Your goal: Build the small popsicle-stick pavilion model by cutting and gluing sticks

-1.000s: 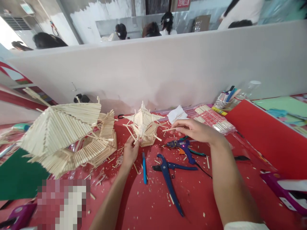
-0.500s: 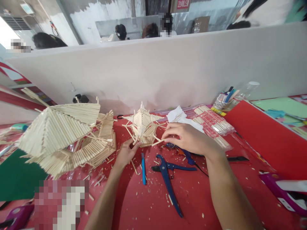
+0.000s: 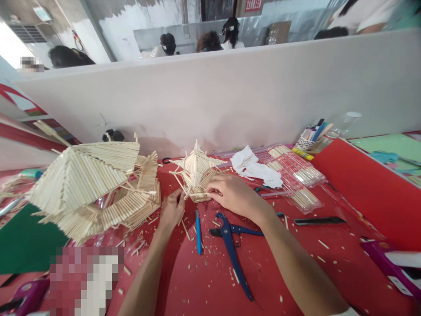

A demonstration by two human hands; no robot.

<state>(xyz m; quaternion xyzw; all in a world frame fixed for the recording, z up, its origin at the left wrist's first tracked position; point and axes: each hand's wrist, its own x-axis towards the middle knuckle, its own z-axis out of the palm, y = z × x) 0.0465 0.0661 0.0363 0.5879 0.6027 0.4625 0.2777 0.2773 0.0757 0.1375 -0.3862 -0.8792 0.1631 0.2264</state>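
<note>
1. Through the head camera I found the small stick model (image 3: 196,166) upright on the red tabletop (image 3: 210,276), between both hands.
2. My left hand (image 3: 172,209) sat beside its lower left edge, thumb and forefinger slightly apart; I couldn't tell whether they touched it.
3. My right hand (image 3: 235,194) had its fingertips pinched together on a thin stick (image 3: 201,195) at the model's front.
4. I judged the step in hand to be fitting that stick; the next move called for steady alignment and light pressure.
5. Near the partition, a patterned cup (image 3: 302,144) held pens (image 3: 317,131).
6. Clear, red-printed packets (image 3: 296,170) held bundled sticks; the clear bottle's (image 3: 351,120) contents I couldn't make out.
</note>
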